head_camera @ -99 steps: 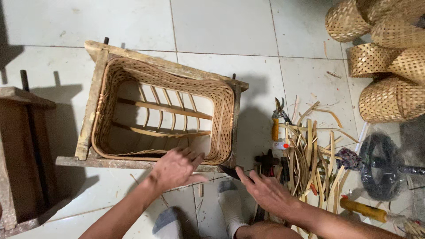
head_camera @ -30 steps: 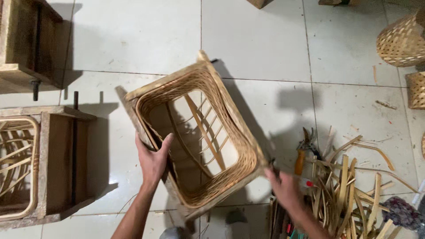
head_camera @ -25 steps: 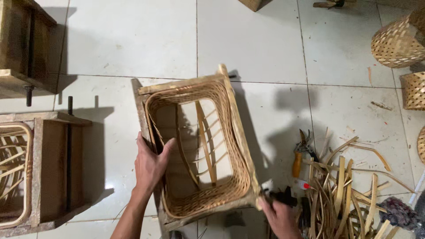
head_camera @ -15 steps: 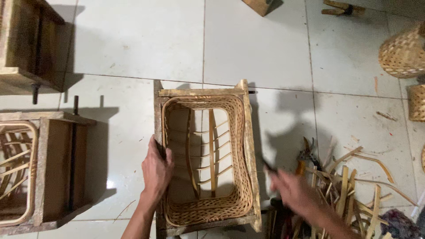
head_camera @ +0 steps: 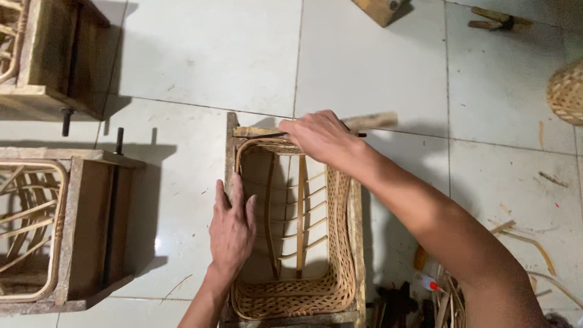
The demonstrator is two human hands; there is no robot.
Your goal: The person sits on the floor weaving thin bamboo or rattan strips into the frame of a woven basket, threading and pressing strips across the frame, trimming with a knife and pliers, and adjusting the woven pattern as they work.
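Observation:
A half-woven rattan basket (head_camera: 340,243) sits inside a rough wooden frame mould (head_camera: 358,225) on the white tiled floor. My left hand (head_camera: 232,228) lies flat on the frame's left side, fingers pointing away from me. My right hand (head_camera: 322,136) reaches over the basket to the far end of the frame, fingers curled around a thin dark rod or tool beside a wooden bar (head_camera: 370,120). What exactly the fingers grip is partly hidden.
Another wooden mould with a woven basket (head_camera: 36,231) stands at the left, and a further wooden frame (head_camera: 54,54) at top left. Rattan strips and tools (head_camera: 425,291) lie at lower right. A finished basket (head_camera: 568,91) sits at the right edge.
The frame with the basket was turned from lying sideways to lengthwise in front of me. My right hand moved from the tool pile at lower right to the frame's far end.

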